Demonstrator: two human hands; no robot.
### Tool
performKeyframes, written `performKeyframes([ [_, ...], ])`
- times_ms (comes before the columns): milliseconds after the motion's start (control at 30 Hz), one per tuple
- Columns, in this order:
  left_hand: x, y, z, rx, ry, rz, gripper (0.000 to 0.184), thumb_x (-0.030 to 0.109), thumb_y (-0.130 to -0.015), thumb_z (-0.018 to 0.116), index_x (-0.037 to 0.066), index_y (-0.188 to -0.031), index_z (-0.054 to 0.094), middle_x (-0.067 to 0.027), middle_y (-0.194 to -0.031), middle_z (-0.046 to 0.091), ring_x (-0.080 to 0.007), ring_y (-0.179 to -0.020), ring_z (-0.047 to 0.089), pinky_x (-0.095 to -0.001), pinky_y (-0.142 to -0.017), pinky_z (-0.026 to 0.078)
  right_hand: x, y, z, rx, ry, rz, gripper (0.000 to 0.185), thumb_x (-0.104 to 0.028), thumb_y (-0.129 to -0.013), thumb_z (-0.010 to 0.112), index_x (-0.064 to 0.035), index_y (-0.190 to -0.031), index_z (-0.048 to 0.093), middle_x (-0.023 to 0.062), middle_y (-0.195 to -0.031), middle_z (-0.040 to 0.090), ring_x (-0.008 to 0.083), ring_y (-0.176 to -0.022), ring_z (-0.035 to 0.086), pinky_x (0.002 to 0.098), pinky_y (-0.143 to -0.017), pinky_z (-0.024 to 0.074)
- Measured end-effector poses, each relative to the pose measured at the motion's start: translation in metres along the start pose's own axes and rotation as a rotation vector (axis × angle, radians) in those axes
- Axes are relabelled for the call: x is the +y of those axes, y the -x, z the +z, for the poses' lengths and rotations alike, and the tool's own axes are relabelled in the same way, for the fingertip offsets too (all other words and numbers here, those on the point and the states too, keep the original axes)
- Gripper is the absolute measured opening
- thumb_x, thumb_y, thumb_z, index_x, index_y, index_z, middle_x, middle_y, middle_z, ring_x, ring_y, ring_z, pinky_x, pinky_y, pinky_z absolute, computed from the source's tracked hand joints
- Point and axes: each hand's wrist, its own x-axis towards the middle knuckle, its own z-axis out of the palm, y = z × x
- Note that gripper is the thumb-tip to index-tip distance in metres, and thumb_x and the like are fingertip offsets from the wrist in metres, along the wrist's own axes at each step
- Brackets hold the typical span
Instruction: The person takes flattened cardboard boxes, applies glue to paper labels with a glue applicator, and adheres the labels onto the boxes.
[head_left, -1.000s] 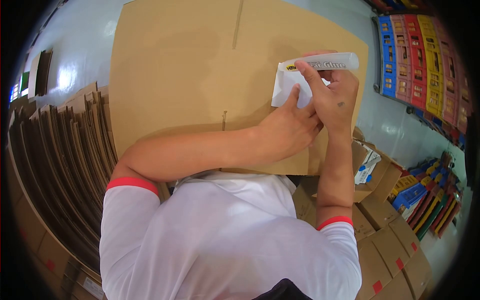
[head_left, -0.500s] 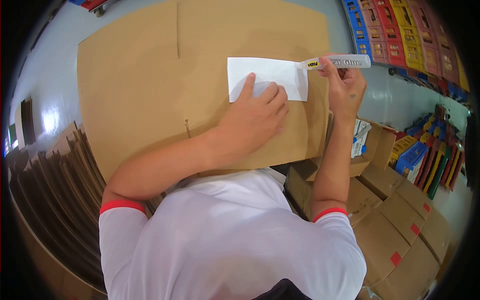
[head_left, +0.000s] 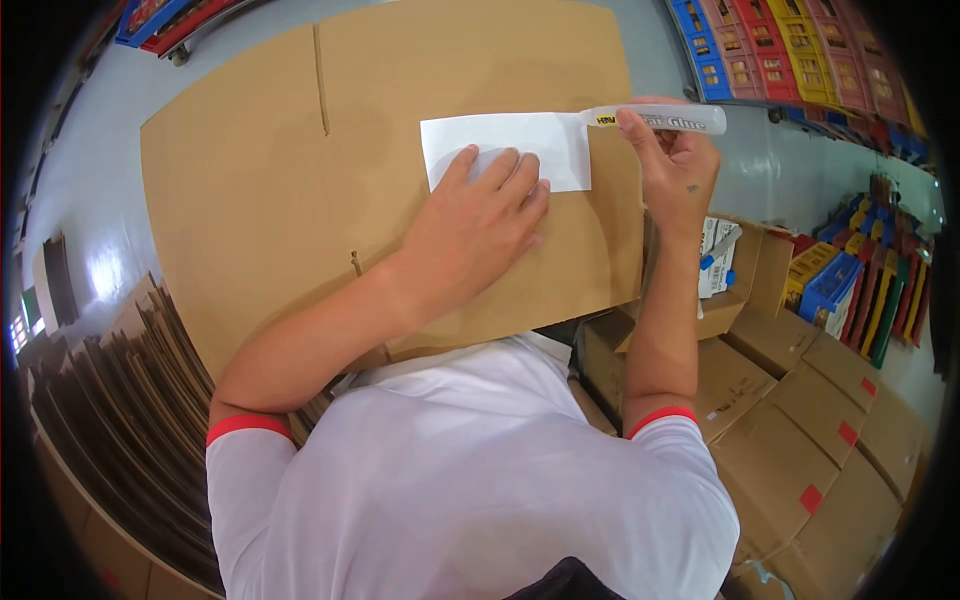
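Observation:
A white sheet of paper (head_left: 560, 150) lies on a large flat piece of cardboard (head_left: 250, 160) in front of me. My left hand (head_left: 480, 215) rests on the paper's lower left part, fingers spread and fingertips pressing down; it grips nothing. In my right hand (head_left: 680, 165) is a clear glue tube (head_left: 690, 119), held nearly level with its nozzle pointing left. The nozzle tip is at the paper's upper right corner. Whether glue is coming out, I cannot tell.
Many cardboard sheets (head_left: 140, 390) stand on edge at the left. Closed cartons (head_left: 770, 460) with red labels sit at the lower right, beside an open box (head_left: 735, 315) holding small items. Coloured crates (head_left: 790, 50) are stacked at the upper right.
The glue nozzle has moved from the paper's right edge up to its upper right corner. My left fingers have spread flatter on the paper. The whole view has shifted slightly.

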Motion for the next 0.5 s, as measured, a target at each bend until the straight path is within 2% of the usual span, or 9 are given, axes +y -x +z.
performKeyframes([
  [67, -0.003, 0.0, 0.0, 0.028, 0.016, -0.011, 0.048, 0.031, -0.089, 0.076, 0.003, -0.126, 0.064, -0.0141, -0.135, 0.057, -0.0302, -0.127, 0.053, -0.047, -0.108, 0.044, 0.001, 0.0, 0.002, -0.011, -0.021, -0.014, 0.017, -0.011, -0.091, 0.081, 0.0025, -0.101, 0.075, 0.0049, -0.087, 0.075, 0.0078, -0.077, 0.066, 0.0244, -0.069, 0.0539],
  [133, -0.007, -0.001, -0.002, 0.056, 0.033, -0.023, 0.046, 0.029, -0.088, 0.076, 0.003, -0.124, 0.064, -0.014, -0.132, 0.058, -0.0304, -0.125, 0.054, -0.0442, -0.106, 0.046, -0.002, 0.001, 0.001, -0.069, 0.053, 0.029, 0.022, -0.012, -0.093, 0.08, 0.0031, -0.106, 0.072, 0.0046, -0.094, 0.074, 0.0091, -0.085, 0.066, 0.0242, -0.077, 0.0538],
  [200, -0.011, -0.001, -0.006, 0.042, 0.096, -0.086, 0.041, 0.023, -0.088, 0.077, 0.003, -0.12, 0.064, -0.0112, -0.122, 0.06, -0.0277, -0.117, 0.058, -0.0371, -0.097, 0.052, -0.006, 0.005, -0.007, -0.106, 0.098, 0.015, 0.02, -0.011, -0.092, 0.08, 0.0029, -0.104, 0.073, 0.0039, -0.094, 0.073, 0.0091, -0.084, 0.066, 0.0241, -0.076, 0.0533],
  [233, -0.015, -0.001, -0.007, 0.04, 0.098, -0.087, 0.041, 0.023, -0.088, 0.077, 0.003, -0.12, 0.064, -0.0112, -0.122, 0.06, -0.0277, -0.117, 0.058, -0.0371, -0.097, 0.052, -0.008, 0.009, -0.011, -0.143, 0.144, -0.002, 0.019, -0.011, -0.091, 0.081, 0.0027, -0.102, 0.073, 0.0032, -0.094, 0.073, 0.0091, -0.084, 0.066, 0.0239, -0.075, 0.0528],
  [300, -0.021, -0.001, -0.008, 0.028, 0.055, -0.096, 0.032, 0.018, -0.087, 0.076, 0.003, -0.114, 0.066, -0.0082, -0.112, 0.061, -0.0244, -0.109, 0.06, -0.0328, -0.086, 0.055, -0.013, 0.021, -0.017, -0.17, 0.152, -0.008, 0.016, -0.009, -0.09, 0.08, 0.0024, -0.1, 0.074, 0.0054, -0.091, 0.075, 0.0101, -0.079, 0.067, 0.0249, -0.071, 0.0531],
  [333, -0.024, -0.001, -0.007, 0.026, 0.056, -0.098, 0.032, 0.018, -0.087, 0.076, 0.003, -0.114, 0.066, -0.0082, -0.112, 0.061, -0.0244, -0.109, 0.06, -0.0328, -0.086, 0.055, -0.016, 0.027, -0.02, -0.193, 0.161, -0.015, 0.014, -0.008, -0.089, 0.08, 0.0021, -0.098, 0.075, 0.0076, -0.088, 0.076, 0.0111, -0.075, 0.069, 0.0259, -0.067, 0.0534],
  [433, -0.031, -0.002, -0.004, 0.005, 0.043, -0.093, 0.022, 0.013, -0.088, 0.074, 0.003, -0.106, 0.068, -0.0056, -0.108, 0.062, -0.0218, -0.105, 0.061, -0.0315, -0.082, 0.055, -0.027, 0.039, -0.025, -0.247, 0.193, 0.05, 0.012, -0.007, -0.09, 0.079, 0.0017, -0.096, 0.074, 0.0083, -0.089, 0.076, 0.0115, -0.076, 0.069, 0.0267, -0.067, 0.0542],
  [500, -0.036, -0.004, -0.007, -0.054, -0.006, -0.042, 0.013, 0.01, -0.088, 0.072, 0.004, -0.099, 0.069, -0.0061, -0.11, 0.063, -0.0236, -0.109, 0.06, -0.0344, -0.087, 0.054, -0.023, 0.04, -0.026, -0.22, 0.173, 0.023, 0.013, -0.007, -0.09, 0.08, 0.0021, -0.098, 0.074, 0.0082, -0.091, 0.076, 0.0118, -0.078, 0.069, 0.0268, -0.069, 0.0548],
])
